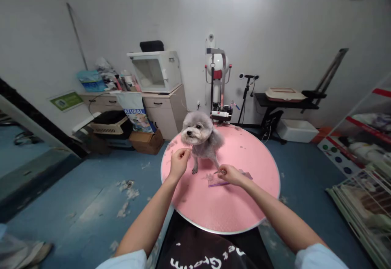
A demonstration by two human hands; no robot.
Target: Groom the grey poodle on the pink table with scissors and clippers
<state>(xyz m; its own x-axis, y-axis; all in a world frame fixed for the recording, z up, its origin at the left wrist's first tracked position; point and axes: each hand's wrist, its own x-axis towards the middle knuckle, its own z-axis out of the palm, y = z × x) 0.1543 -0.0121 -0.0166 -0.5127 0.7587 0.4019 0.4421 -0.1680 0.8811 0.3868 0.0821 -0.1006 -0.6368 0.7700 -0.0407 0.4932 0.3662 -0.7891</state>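
Note:
A small grey curly-haired dog (198, 130) sits near the back of the round pink grooming table (220, 216), its head turned to the left. My left hand (179, 162) is raised in a pinch just below the dog's muzzle; what its fingertips hold, if anything, is too small to tell. Low over the tabletop, beside the dog's front leg, my right hand (229, 174) is closed around a slim, dark, curved metal tool, which looks like scissors (217, 172). Partly covered by that hand, a purple-backed comb (215, 182) lies on the table with hair clippings around it.
Behind the table stands a dryer (217, 63) on a post with a white tube (220, 114). A cabinet (171, 112) carries a white glass-fronted box (155, 71). Wire cages (366, 208) flank the right side. Cut hair (130, 189) litters the blue floor; another person's foot (41, 252) shows lower left.

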